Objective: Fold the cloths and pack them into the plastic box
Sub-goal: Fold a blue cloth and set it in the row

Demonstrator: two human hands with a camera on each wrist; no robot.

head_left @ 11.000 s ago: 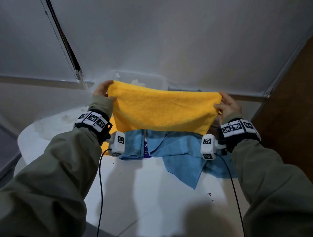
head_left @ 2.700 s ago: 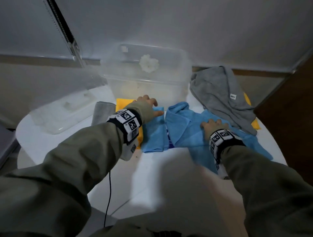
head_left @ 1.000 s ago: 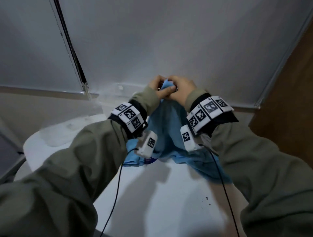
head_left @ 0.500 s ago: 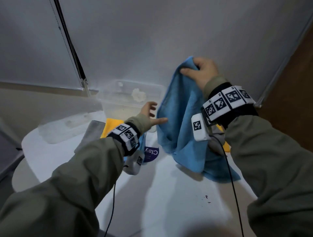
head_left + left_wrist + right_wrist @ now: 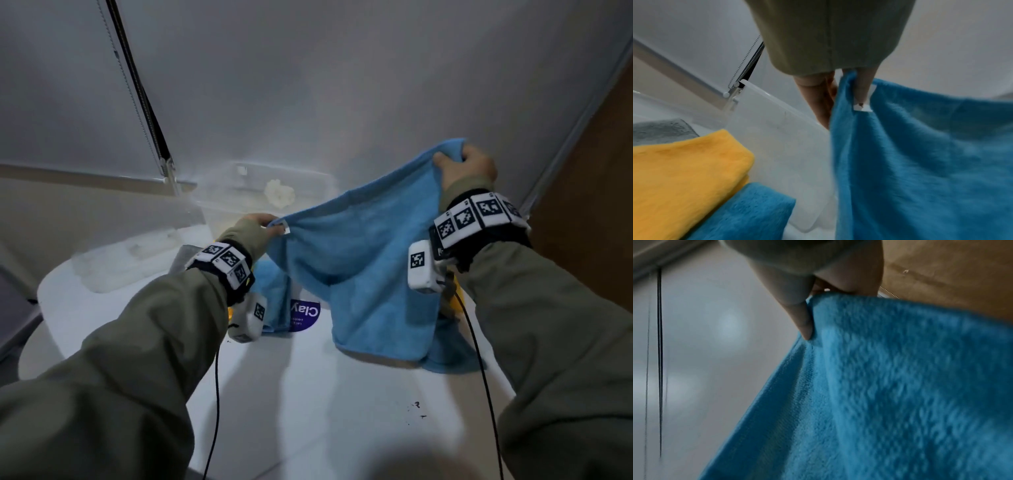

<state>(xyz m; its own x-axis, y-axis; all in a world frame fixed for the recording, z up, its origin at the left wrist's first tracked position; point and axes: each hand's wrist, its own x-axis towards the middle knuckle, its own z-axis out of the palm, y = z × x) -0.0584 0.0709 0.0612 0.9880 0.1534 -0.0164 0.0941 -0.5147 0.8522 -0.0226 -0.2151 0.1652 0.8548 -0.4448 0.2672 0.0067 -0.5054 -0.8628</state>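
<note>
A blue cloth [image 5: 363, 260] hangs in the air over the white table [image 5: 308, 394], its lower edge brushing the tabletop. My left hand [image 5: 265, 224] pinches its left corner by a small white tag [image 5: 862, 108]. Higher up, my right hand [image 5: 462, 168] grips the opposite corner of the blue cloth [image 5: 900, 386]. The clear plastic box [image 5: 260, 197] stands at the back of the table, behind the cloth. Below my left hand lie a folded yellow cloth [image 5: 684, 170], a folded blue cloth [image 5: 748, 216] and a grey cloth [image 5: 659, 129].
The box's clear lid [image 5: 126, 257] lies on the table at the left. A purple round sticker [image 5: 305, 313] shows on the tabletop. A window blind cord [image 5: 137, 89] hangs at the back left, and a brown wooden panel [image 5: 589, 192] rises on the right.
My left hand, which was open beside the hanging cloth, has taken hold of its left corner. My right hand has moved right and the cloth is now spread between both hands.
</note>
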